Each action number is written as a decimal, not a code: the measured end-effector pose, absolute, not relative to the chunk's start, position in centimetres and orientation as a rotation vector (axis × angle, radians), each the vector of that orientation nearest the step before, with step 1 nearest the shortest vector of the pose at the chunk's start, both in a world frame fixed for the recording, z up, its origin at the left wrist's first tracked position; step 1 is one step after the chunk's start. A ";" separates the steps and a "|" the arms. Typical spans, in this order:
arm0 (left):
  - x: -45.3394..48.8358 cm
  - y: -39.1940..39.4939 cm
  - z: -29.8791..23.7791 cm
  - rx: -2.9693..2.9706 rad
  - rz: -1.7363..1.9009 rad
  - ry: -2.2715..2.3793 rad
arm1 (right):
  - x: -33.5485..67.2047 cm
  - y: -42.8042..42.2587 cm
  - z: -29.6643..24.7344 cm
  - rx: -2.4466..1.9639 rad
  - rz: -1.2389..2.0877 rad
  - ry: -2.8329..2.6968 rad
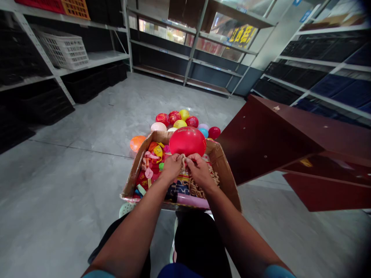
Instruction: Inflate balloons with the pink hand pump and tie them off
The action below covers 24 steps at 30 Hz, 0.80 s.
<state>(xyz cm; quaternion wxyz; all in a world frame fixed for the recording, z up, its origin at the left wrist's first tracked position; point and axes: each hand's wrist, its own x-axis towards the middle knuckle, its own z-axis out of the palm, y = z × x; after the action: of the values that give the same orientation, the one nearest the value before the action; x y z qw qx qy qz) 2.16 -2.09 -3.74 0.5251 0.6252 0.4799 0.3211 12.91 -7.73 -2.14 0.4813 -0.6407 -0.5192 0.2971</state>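
Observation:
A round, inflated red balloon point(188, 142) with small lettering is just beyond my fingertips, its neck end toward me and hidden by my fingers. My left hand point(172, 166) and my right hand point(199, 170) are both closed in a pinch at that end. A loop of beige string point(183, 160) runs between them. Below is an open cardboard box point(227, 173). Uninflated balloons point(150, 154) in many colours fill its left side, and a tangled pile of beige string point(198, 189) lies at the right. A lilac hand pump point(191, 200) lies along its near side.
Several inflated balloons point(174, 117) rest on the floor point(95, 127) beyond the box, an orange balloon point(137, 143) to its left. Dark red wooden furniture point(269, 143) stands close at the right. Metal shelves point(191, 58) line the room, one holding a white basket point(65, 48).

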 end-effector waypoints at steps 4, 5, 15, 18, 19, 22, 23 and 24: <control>2.2 -2.3 -3.4 1.435 0.755 1.045 | 13.8 -7.1 -2.2 -1.695 0.281 -1.326; 2.2 -2.4 -3.2 1.439 0.738 1.026 | 14.0 -6.9 -2.2 -1.715 0.169 -1.343; 2.0 -3.2 -2.0 1.561 0.609 0.897 | 14.8 -6.3 -2.3 -1.771 -0.047 -1.396; 2.0 -3.1 -1.9 1.623 0.568 0.918 | 14.9 -6.3 -2.6 -1.786 -0.053 -1.378; 2.0 -3.1 -1.9 1.624 0.560 0.918 | 14.9 -6.3 -2.7 -1.789 -0.053 -1.371; 2.1 -3.4 -1.8 1.562 0.545 0.903 | 14.8 -6.2 -3.0 -1.794 -0.043 -1.349; 2.1 -3.4 -1.8 1.531 0.539 0.901 | 14.8 -6.1 -3.1 -1.795 -0.037 -1.346; 2.2 -3.5 -1.8 1.504 0.531 0.902 | 14.8 -6.1 -3.3 -1.795 -0.031 -1.344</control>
<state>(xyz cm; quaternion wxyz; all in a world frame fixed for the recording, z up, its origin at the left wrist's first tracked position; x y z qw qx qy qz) 2.15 -3.54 -1.78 0.6088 0.6511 0.3905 0.2300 14.82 -6.09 -3.27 0.4348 -0.7208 -0.5397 -0.0125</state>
